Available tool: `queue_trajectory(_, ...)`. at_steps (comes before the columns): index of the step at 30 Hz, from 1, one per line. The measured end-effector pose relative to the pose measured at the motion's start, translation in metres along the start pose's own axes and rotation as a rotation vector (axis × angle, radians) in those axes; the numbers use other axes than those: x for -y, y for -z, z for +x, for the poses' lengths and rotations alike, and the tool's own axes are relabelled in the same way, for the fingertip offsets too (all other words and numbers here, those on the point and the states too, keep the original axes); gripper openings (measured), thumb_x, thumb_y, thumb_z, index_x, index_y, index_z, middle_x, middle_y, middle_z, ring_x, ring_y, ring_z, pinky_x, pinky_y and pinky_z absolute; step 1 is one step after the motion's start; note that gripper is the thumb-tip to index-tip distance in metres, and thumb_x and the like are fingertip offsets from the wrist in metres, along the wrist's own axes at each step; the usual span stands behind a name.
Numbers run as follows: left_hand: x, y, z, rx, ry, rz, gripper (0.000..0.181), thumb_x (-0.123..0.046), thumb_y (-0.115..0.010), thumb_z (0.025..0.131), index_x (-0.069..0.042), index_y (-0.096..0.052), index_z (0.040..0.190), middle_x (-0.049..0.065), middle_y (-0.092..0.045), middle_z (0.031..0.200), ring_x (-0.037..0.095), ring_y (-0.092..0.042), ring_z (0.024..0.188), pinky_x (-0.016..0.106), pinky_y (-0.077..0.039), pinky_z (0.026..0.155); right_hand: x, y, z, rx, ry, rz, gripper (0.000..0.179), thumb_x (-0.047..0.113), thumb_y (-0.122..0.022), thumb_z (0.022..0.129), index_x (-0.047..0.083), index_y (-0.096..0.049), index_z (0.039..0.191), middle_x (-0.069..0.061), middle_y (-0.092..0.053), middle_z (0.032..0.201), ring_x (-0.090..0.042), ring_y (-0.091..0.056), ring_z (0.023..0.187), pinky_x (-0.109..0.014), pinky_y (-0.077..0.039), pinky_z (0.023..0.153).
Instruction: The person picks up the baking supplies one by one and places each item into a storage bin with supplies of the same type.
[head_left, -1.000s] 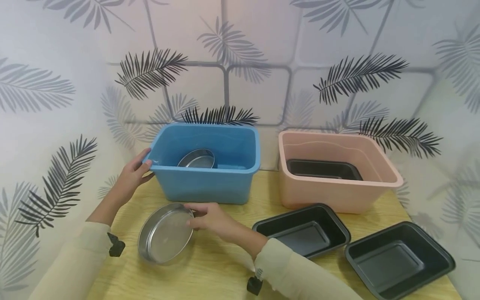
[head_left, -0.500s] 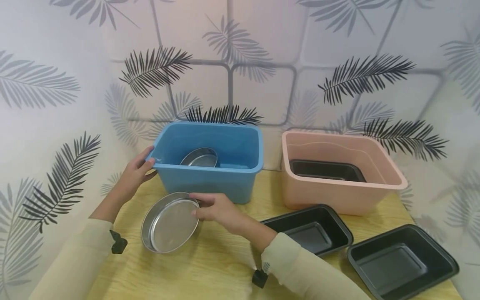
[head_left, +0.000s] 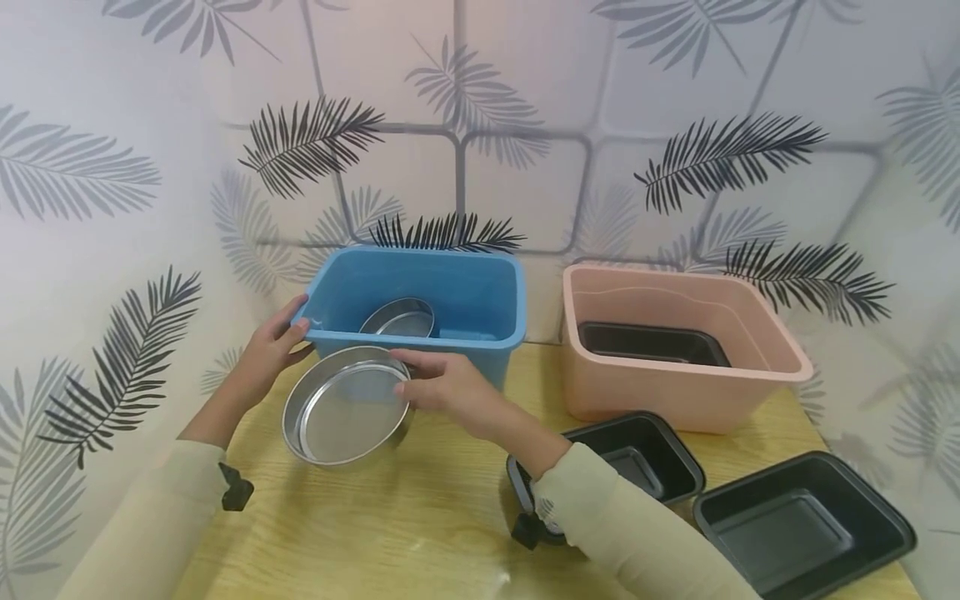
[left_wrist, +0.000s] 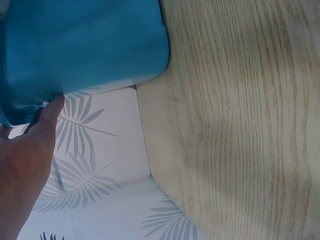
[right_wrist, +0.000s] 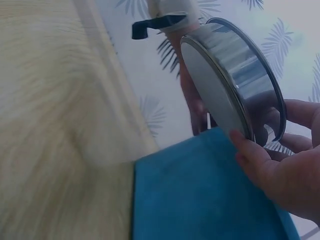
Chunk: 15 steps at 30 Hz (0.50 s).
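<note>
My right hand [head_left: 450, 387] pinches the rim of a round metal sieve [head_left: 348, 408], tilted and raised off the table in front of the blue bin [head_left: 420, 354]. In the right wrist view the sieve [right_wrist: 235, 75] shows its shiny side wall and pale underside, with the thumb underneath and the fingers at the far rim. My left hand [head_left: 270, 346] grips the bin's left front corner. In the left wrist view its fingers lie along the blue bin's wall [left_wrist: 100, 45]. Another round metal sieve [head_left: 401, 318] leans inside the bin, partly hidden by the front wall.
A pink bin [head_left: 675, 387] stands at the right with a dark loaf pan [head_left: 652, 342] inside. Two more dark pans lie in front: a nearer-middle loaf pan [head_left: 637, 458], partly behind my right forearm, and a right-hand loaf pan [head_left: 806, 525]. Patterned wall covering [head_left: 525, 192] rises behind the table.
The right hand has lifted the sieve up from the table toward the blue bin's front wall, overlapping it in the head view. The left hand keeps its grip on the bin's corner.
</note>
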<state>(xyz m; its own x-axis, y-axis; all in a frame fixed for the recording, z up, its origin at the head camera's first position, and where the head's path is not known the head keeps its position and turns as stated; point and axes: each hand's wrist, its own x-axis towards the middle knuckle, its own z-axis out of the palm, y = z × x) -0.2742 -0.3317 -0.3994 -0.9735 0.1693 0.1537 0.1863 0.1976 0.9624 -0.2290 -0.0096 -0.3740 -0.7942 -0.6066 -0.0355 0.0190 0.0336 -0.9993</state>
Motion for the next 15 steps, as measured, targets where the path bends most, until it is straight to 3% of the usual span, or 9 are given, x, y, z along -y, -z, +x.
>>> queue_trajectory(8,0.001,0.002,0.0,0.006,0.023,0.014,0.065,-0.03,-0.042,0.11,-0.012,-0.01,0.163,0.023,-0.011,0.167,0.046,-0.024,0.148,0.042,-0.04,0.114,0.025,0.021,0.01,-0.032,0.031,0.073,0.056,0.012,-0.073,0.092,0.017,-0.056,0.145,-0.008,-0.061,0.141,-0.026,-0.061,0.128,-0.044,-0.05,0.109)
queue_trajectory(12,0.002,0.002,0.0,0.0,0.027,0.0,0.066,-0.032,-0.043,0.109,-0.013,-0.011,0.163,0.026,-0.016,0.165,0.026,-0.039,0.142,0.023,-0.051,0.103,0.032,0.03,0.018,-0.044,0.042,0.086,0.057,0.012,-0.071,0.092,0.015,-0.055,0.146,-0.006,-0.056,0.147,-0.028,-0.057,0.132,-0.044,-0.05,0.11)
queue_trajectory(15,0.001,0.0,0.0,0.001,0.016,-0.022,0.067,-0.033,-0.043,0.109,-0.012,-0.01,0.163,0.029,-0.017,0.163,0.006,-0.046,0.128,0.011,-0.052,0.092,0.037,0.036,0.023,-0.068,0.051,0.107,0.055,0.01,-0.07,0.093,0.014,-0.055,0.146,-0.003,-0.052,0.152,-0.026,-0.056,0.134,-0.044,-0.049,0.11)
